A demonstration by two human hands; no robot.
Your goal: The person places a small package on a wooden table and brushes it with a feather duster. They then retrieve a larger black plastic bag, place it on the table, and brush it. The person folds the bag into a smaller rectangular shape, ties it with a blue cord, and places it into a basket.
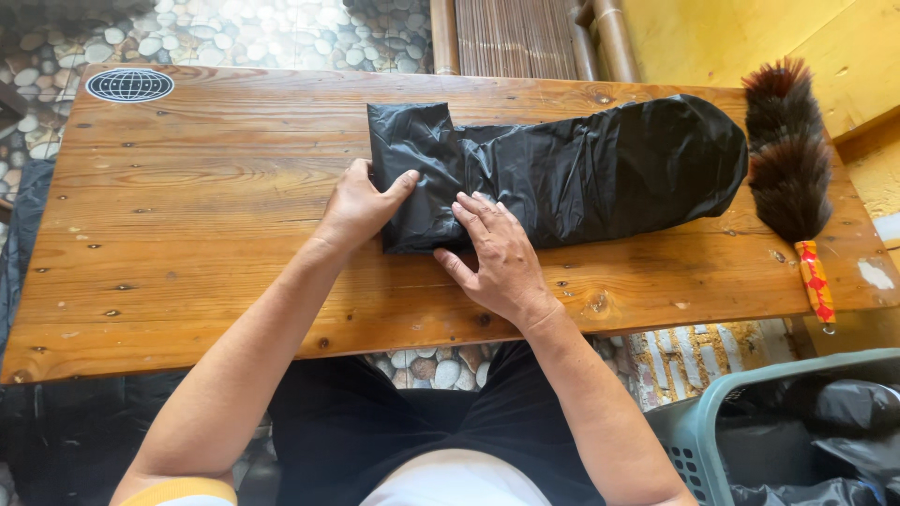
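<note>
Resting on a wooden table (187, 234), near its middle, with the folded end at the left — a black plastic bag (581, 169). Gripping that folded left end: left hand (359, 208), thumb on top, fingers curled around the edge. Just beside it, pressing flat on the bag's lower part, right hand (497, 258), fingers spread. Stretching away to the right of both hands — the bag's unfolded length. Lying farther right, a feather duster (789, 159); below, off the table, a grey basket (698, 422).

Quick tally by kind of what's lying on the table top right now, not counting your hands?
Black plastic bag, partly folded under the left hand and right hand: 1
Feather duster: 1
Total on the wooden table: 2
</note>
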